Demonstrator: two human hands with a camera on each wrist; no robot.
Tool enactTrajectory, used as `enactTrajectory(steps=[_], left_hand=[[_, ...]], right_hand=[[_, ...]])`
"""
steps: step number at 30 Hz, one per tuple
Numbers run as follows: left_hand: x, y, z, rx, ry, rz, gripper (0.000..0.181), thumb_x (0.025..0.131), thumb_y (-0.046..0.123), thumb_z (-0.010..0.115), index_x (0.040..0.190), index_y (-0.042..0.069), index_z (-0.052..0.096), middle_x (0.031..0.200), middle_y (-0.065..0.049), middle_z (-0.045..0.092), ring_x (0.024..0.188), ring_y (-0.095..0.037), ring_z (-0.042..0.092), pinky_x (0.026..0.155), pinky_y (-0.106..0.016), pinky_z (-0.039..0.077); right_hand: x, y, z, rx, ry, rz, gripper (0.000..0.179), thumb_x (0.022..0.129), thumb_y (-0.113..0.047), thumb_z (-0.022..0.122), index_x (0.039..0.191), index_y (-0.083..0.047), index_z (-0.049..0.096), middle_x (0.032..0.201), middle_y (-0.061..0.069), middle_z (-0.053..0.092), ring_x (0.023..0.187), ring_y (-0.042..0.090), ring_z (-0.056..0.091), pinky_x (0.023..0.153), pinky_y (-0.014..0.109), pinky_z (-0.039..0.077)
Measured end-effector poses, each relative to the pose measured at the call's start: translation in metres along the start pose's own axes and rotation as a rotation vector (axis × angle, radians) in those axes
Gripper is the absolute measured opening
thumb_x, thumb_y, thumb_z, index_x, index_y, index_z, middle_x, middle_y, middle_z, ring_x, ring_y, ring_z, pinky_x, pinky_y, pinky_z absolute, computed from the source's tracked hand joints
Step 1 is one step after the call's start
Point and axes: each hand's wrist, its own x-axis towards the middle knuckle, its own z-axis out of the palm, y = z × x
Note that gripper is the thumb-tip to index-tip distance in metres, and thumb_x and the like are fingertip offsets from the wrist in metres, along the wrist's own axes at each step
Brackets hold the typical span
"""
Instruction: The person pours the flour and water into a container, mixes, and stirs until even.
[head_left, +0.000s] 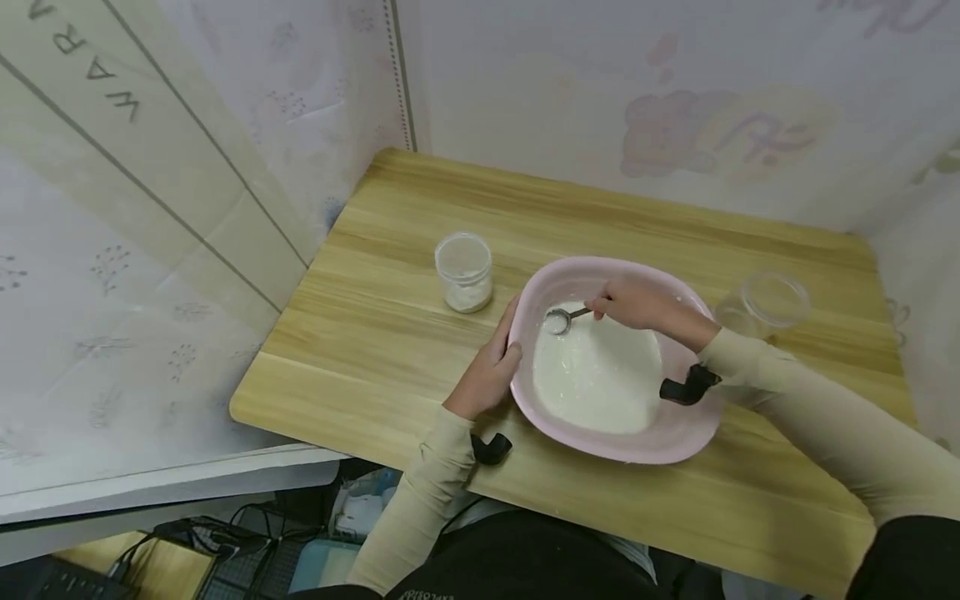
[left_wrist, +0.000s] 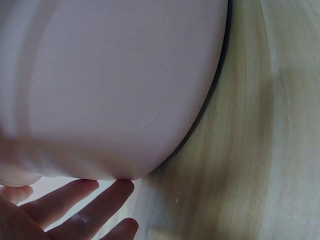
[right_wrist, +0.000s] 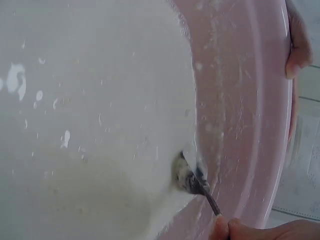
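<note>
A pink plastic basin (head_left: 622, 450) stands on the wooden table, with milky white liquid (head_left: 592, 383) spread across its bottom. My left hand (head_left: 487, 371) holds its left side, thumb at the rim and fingers against the outer wall; the left wrist view shows those fingertips (left_wrist: 122, 186) touching the basin low down. Over the basin, my right hand (head_left: 637, 302) pinches the thin dark handle of a small round-bowled metal spoon (head_left: 558, 322). In the right wrist view the spoon's bowl (right_wrist: 187, 177) is at the liquid's edge, close to the basin wall.
Left of the basin stands a clear plastic jar (head_left: 463, 271) with white stuff at its bottom. Another clear container (head_left: 765, 304) is at the right, beyond the right forearm. Patterned sheets (head_left: 525, 75) rise behind and left of the table (head_left: 352, 333).
</note>
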Motion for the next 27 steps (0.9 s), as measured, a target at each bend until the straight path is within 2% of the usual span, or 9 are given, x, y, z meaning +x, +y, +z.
enactTrajectory(steps=[2,4,7,12,16,20,25,27], left_hand=[[0.001,-0.001,0.001,0.002,-0.004,-0.004,0.068,0.106,0.026,0.035,0.165,0.047,0.008,0.174,0.007,0.022,0.14,-0.03,0.053,0.112,-0.051,0.049],[0.001,0.0,0.0,-0.002,-0.006,-0.002,0.068,0.107,0.025,0.035,0.166,0.047,0.007,0.174,0.007,0.022,0.14,-0.031,0.053,0.111,-0.051,0.049],[0.001,0.0,0.0,-0.008,-0.009,-0.002,0.068,0.107,0.024,0.035,0.166,0.045,0.008,0.173,0.006,0.022,0.138,-0.032,0.055,0.109,-0.053,0.051],[0.001,0.0,0.0,0.003,-0.008,-0.012,0.069,0.106,0.025,0.035,0.167,0.044,0.007,0.173,0.005,0.024,0.138,-0.031,0.055,0.109,-0.053,0.051],[0.001,0.0,0.0,0.019,-0.006,-0.004,0.068,0.106,0.026,0.035,0.167,0.044,0.008,0.174,0.006,0.023,0.137,-0.029,0.055,0.111,-0.052,0.049],[0.003,0.0,0.0,0.028,0.004,0.005,0.068,0.106,0.025,0.034,0.167,0.044,0.009,0.174,0.007,0.022,0.137,-0.028,0.055,0.114,-0.051,0.047],[0.004,0.0,0.0,0.013,-0.009,-0.002,0.069,0.106,0.024,0.035,0.168,0.042,0.008,0.174,0.003,0.022,0.136,-0.031,0.057,0.111,-0.051,0.05],[0.004,0.0,0.001,0.006,-0.015,-0.012,0.069,0.107,0.025,0.035,0.167,0.042,0.007,0.174,0.003,0.022,0.135,-0.032,0.057,0.11,-0.051,0.05]], right_hand=[[0.001,0.002,-0.001,-0.029,0.042,0.0,0.04,0.108,-0.02,0.051,0.084,-0.004,0.08,0.052,-0.002,0.052,0.046,0.007,0.028,0.051,0.025,0.026],[0.0,-0.003,-0.002,-0.08,0.081,-0.01,0.043,0.108,-0.019,0.051,0.076,-0.006,0.077,0.065,0.002,0.069,0.045,0.007,0.03,0.051,0.025,0.028],[-0.005,-0.018,0.0,-0.142,0.103,-0.065,0.044,0.108,-0.014,0.049,0.074,-0.005,0.075,0.078,0.011,0.076,0.046,0.008,0.031,0.053,0.025,0.029],[-0.016,-0.044,0.012,-0.315,0.2,-0.229,0.03,0.107,-0.016,0.056,0.083,-0.006,0.071,0.064,0.003,0.062,0.05,0.008,0.039,0.055,0.025,0.034],[-0.029,-0.063,0.017,-0.369,0.185,-0.327,0.028,0.105,-0.023,0.062,0.078,-0.014,0.061,0.056,-0.005,0.041,0.049,0.009,0.036,0.051,0.025,0.03],[-0.034,-0.071,0.019,-0.366,0.155,-0.366,0.029,0.102,-0.026,0.066,0.076,-0.017,0.057,0.055,-0.008,0.034,0.05,0.009,0.033,0.05,0.024,0.028],[-0.024,-0.056,0.017,-0.411,0.267,-0.346,0.026,0.103,-0.02,0.065,0.079,-0.012,0.059,0.056,-0.005,0.035,0.051,0.009,0.031,0.053,0.024,0.028],[-0.021,-0.048,0.014,-0.511,0.301,-0.331,0.026,0.104,-0.018,0.061,0.08,-0.011,0.058,0.059,-0.004,0.032,0.054,0.01,0.029,0.058,0.026,0.028]])
